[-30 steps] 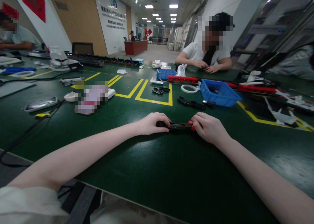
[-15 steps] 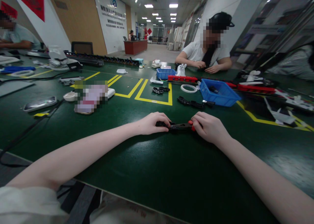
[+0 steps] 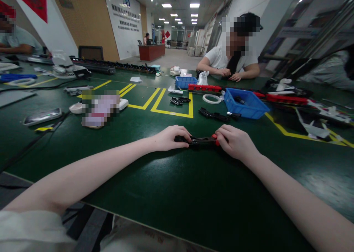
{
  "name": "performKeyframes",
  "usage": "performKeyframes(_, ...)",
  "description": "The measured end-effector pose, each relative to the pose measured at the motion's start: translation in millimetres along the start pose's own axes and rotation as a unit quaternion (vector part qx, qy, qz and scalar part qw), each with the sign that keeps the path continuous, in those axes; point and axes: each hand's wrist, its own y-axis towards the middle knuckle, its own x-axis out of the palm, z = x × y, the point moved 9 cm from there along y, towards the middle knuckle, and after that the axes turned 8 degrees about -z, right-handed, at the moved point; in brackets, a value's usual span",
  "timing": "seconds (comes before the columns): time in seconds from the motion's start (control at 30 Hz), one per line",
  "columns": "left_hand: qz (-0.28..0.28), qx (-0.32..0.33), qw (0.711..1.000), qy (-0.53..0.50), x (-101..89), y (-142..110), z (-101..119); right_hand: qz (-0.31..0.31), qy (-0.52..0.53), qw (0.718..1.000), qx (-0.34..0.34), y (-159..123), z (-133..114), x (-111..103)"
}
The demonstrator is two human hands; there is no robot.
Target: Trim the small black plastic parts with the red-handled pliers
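In the middle of the green table, my left hand (image 3: 174,138) has its fingers closed around a black plastic part (image 3: 179,139), mostly hidden by the fingers. Facing it, my right hand (image 3: 235,141) grips red-handled pliers (image 3: 204,139) by their red end. The dark jaws of the pliers point left and meet the black part close to my left fingertips. Both hands rest low over the tabletop, a short distance apart. Just beyond them lie several similar black parts (image 3: 214,114).
A blue bin (image 3: 245,104) holding dark pieces stands behind my right hand, with a white ring (image 3: 212,99) beside it. A smaller blue bin (image 3: 186,82) sits farther back. At left lie a phone (image 3: 101,110) and a silver device (image 3: 42,116). A co-worker (image 3: 229,62) sits opposite.
The view has shifted very slightly. Both hands keep the same hold on the part and the pliers, with hardly any visible movement.
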Motion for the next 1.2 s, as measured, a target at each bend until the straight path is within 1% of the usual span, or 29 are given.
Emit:
performKeyframes(0.27,-0.001,0.001,1.0,0.007,-1.0,0,3,-0.003,0.005,1.0,0.003,0,2,0)
performKeyframes(0.63,-0.002,-0.009,1.0,-0.02,-0.8,1,1,0.004,0.014,1.0,0.001,1,-5,0)
performKeyframes(0.97,-0.008,-0.006,1.0,-0.008,1.6,0,-3,-0.004,0.007,1.0,-0.019,2,-12,1)
performKeyframes(1.2,-0.016,-0.009,1.0,-0.009,2.5,0,-4,0.014,0.012,1.0,-0.004,3,-14,-5)
